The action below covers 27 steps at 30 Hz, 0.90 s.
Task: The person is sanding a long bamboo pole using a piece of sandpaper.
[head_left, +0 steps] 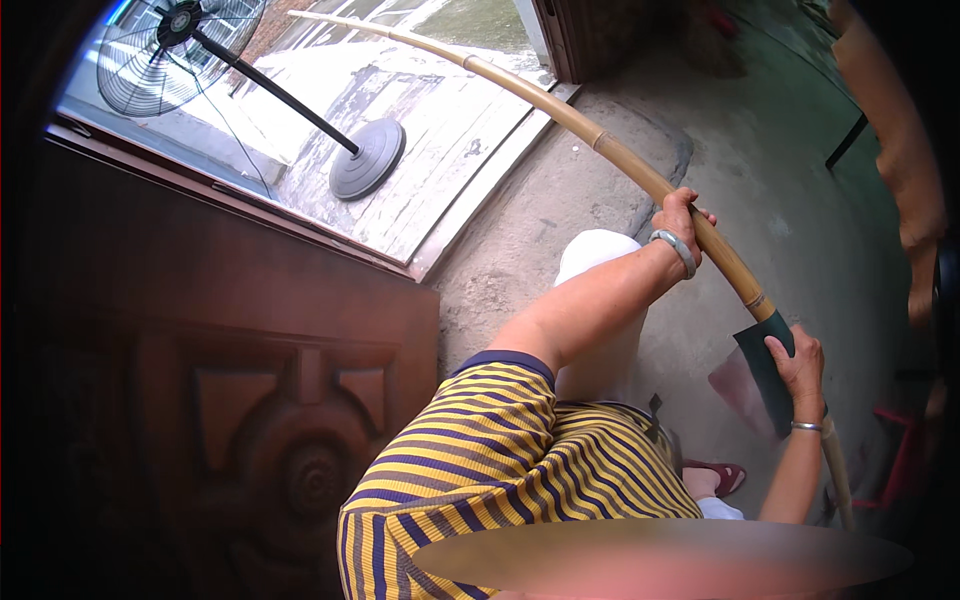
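Toward eight o'clock stands a dark brown carved wooden door (310, 405). From eleven to four o'clock runs a long, curved tan bamboo pole (550, 108), covered near three o'clock by a flexible dark green sheet (768, 372). Working the sheet over the pole seems the step in hand; the next move likely calls for a steady left grip and even right-hand pressure. The left hand (684, 222), arm stretched toward two o'clock, closes its fingers round the pole; the right hand (803, 368), forearm at four o'clock, pinches the sheet, its fingers partly hidden.
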Available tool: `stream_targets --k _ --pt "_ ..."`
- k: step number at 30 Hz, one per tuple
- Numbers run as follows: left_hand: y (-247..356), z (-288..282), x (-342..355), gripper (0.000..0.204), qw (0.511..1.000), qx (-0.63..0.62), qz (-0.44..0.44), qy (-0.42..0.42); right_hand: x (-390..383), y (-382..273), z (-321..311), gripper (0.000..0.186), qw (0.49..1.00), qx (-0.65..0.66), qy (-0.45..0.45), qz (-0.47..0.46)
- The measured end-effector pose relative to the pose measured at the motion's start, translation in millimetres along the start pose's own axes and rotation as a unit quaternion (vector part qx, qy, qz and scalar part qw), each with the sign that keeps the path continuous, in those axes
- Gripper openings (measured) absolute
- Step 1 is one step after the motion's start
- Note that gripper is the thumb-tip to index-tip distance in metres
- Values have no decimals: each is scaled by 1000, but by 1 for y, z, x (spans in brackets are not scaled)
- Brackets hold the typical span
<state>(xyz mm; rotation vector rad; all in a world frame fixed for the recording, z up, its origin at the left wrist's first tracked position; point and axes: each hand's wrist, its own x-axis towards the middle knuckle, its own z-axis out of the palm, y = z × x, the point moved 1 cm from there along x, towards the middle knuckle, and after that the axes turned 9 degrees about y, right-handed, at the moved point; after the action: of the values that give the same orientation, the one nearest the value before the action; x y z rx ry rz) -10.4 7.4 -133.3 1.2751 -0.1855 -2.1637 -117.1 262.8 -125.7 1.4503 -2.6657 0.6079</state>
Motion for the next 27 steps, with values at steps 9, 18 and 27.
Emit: stream_targets --k 9,18,27 --pt "60 3 24 21 991 -105 56 62 -31 39 -3 45 999 -39 14 7" --pt "48 -14 17 15 992 -35 94 78 -97 83 -2 39 972 -94 165 135" --pt "67 -15 36 11 999 -4 33 36 -38 21 4 24 970 -111 205 70"
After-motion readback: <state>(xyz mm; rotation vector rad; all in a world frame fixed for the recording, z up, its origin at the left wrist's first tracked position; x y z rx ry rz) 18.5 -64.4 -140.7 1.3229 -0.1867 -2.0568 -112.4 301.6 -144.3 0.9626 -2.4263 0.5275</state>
